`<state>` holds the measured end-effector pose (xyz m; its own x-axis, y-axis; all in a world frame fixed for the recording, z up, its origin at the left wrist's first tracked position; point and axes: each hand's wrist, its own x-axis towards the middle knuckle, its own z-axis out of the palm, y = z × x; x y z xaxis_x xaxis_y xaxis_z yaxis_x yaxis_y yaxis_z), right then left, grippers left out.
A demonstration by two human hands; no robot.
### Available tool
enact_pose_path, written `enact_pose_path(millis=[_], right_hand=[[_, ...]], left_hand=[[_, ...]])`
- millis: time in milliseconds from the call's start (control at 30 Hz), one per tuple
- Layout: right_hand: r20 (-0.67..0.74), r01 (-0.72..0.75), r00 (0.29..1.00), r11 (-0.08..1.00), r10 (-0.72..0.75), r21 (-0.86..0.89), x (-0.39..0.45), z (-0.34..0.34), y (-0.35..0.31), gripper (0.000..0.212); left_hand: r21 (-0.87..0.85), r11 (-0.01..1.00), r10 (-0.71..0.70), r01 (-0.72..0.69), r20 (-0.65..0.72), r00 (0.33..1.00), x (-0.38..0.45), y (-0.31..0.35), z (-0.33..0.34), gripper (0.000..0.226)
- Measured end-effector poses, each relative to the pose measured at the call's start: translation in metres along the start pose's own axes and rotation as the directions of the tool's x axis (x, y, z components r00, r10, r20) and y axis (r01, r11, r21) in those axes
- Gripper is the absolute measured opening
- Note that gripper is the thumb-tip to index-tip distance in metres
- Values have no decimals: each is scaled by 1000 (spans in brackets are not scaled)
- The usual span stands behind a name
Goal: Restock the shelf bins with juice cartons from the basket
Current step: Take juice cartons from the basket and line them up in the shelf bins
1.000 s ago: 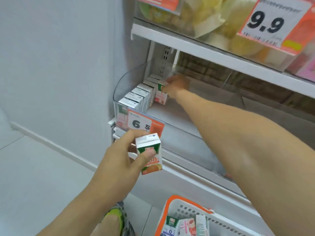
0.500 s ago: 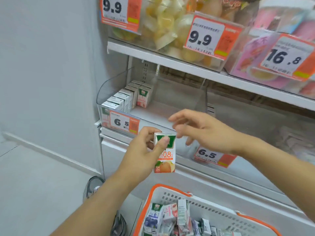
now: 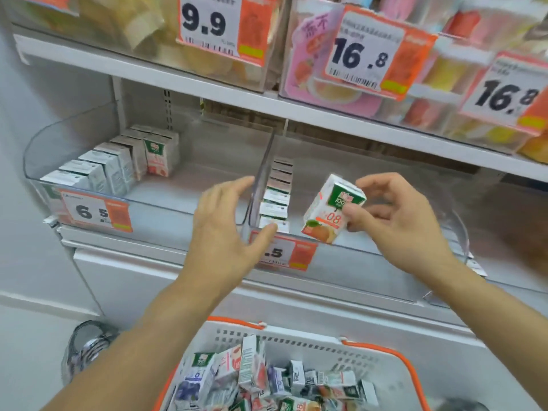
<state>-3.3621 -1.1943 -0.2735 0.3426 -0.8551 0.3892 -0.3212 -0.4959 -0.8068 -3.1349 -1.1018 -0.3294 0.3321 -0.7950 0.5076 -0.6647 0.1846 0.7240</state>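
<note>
My right hand (image 3: pixel 397 221) pinches a small white juice carton (image 3: pixel 329 210) with a green top and an orange fruit picture, tilted, in front of the right shelf bin (image 3: pixel 385 173). My left hand (image 3: pixel 225 229) hovers open and empty in front of the clear divider (image 3: pixel 261 179) between the bins. The left bin (image 3: pixel 74 134) holds a row of several cartons (image 3: pixel 103 167) along its left side, plus one beside the row at the back. A second row of cartons (image 3: pixel 277 194) stands just right of the divider. The white basket with orange rim (image 3: pixel 299 336) below holds several loose cartons (image 3: pixel 255 378).
Price tags reading 6.5 (image 3: pixel 95 213) hang on the bin fronts. The upper shelf (image 3: pixel 267 105) carries clear boxes with 9.9 (image 3: pixel 216 25) and 16.8 (image 3: pixel 367 54) tags. A grey wall stands to the left. A shoe (image 3: pixel 89 348) is on the floor by the basket.
The carton has passed from my left hand to my right hand, which now holds it further right. My left hand has let go and opened. The view has shifted right.
</note>
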Motion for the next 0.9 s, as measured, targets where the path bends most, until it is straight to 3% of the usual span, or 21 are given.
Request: enact_pose_path(millis=[133,300,467,733,900], right_hand=[[-56,-64,997,977,54,-204,66,8,44,33],[-42,-283,959,943,280,-175,139,51,95,35],[-73,-254,967,916,243,-312,173,78,117,31],[-83,-334,942,876,327,-346,156,64,97,43],[-64,-197,980,935,186,-295,89,24,37,14]], left_hand=[[113,994,2,-8,53,999,1,-9,15,75],[122,992,27,-25,-14,1000,3,-17,26,68],[128,989,76,-70,-39,996,3,-26,28,67],[140,981,141,-132,-55,988,1,-28,30,66],[224,959,211,-173,-161,964,-10,-13,30,60]])
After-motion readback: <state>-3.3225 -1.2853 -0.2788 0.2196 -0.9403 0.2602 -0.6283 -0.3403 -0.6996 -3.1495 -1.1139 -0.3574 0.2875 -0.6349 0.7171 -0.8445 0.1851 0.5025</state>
